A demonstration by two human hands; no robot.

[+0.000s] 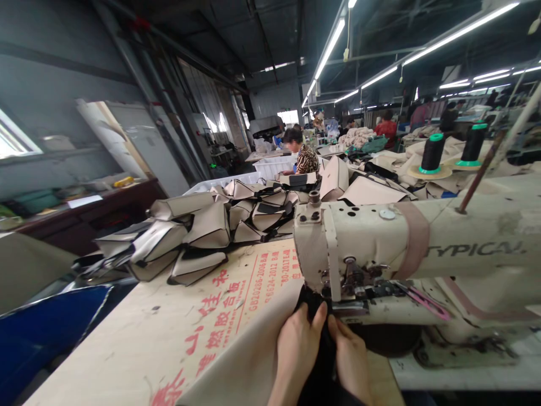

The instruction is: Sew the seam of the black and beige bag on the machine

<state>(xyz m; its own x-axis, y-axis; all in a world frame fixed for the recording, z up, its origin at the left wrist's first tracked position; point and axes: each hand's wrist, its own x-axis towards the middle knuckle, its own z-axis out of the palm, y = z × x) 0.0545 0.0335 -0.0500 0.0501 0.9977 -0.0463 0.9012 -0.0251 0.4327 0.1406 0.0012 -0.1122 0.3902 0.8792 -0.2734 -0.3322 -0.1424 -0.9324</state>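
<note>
A cream-coloured sewing machine point(359, 237) stands on the right, its needle area just beyond my fingers. My left hand point(299, 341) is closed on a beige fabric piece point(249, 349) with a black edge, thumb and fingers pressed on the dark part near the machine's head. Close on its right, my right hand point(349, 349) pinches the black fabric point(319, 361) beside the machine's narrow arm. The needle and the stitching spot are hidden by the machine's head and my fingers. Beige material hangs down to the left over the plywood board.
A plywood board point(139, 332) with red printing spans the front left. Behind it lies a heap of beige, black-edged pieces point(207, 223). Black thread spools point(431, 153) stand above the machine. Pink-handled snips point(426, 301) rest on it. A co-worker point(305, 155) sits beyond the heap.
</note>
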